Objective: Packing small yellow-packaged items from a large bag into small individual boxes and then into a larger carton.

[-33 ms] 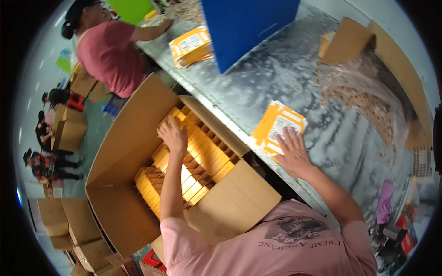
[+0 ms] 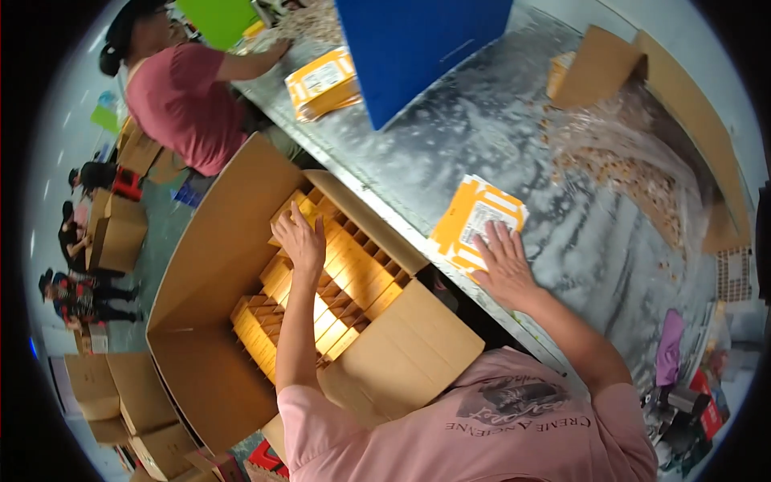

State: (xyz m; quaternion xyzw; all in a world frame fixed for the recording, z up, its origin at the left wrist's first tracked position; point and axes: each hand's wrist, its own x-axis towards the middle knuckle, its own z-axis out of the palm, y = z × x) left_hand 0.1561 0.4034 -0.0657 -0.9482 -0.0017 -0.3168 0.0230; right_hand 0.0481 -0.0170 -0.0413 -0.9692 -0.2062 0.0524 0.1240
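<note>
A large open cardboard carton (image 2: 189,386) stands against the table's edge. Inside it, orange-yellow packs (image 2: 349,257) are lined up in rows with thin cardboard strips between them. My left hand (image 2: 301,241) is over the far part of these rows, fingers apart; whether its fingertips touch a pack I cannot tell. On the table, my right hand (image 2: 507,265) lies flat, fingers spread, on a small stack of flat orange-and-white printed packs (image 2: 462,221). The palm and fingers cover the stack's near right part.
A blue upright panel (image 2: 426,56) divides the metal-topped table (image 2: 482,136). Beyond it are another orange stack (image 2: 323,83) and a co-worker (image 2: 189,104). Small brown pieces lie in a clear plastic bag (image 2: 634,169) at the right. More cartons (image 2: 140,386) stand on the floor at left.
The whole view has shifted slightly to the left. Both hands keep their places on the carton's and table's things.
</note>
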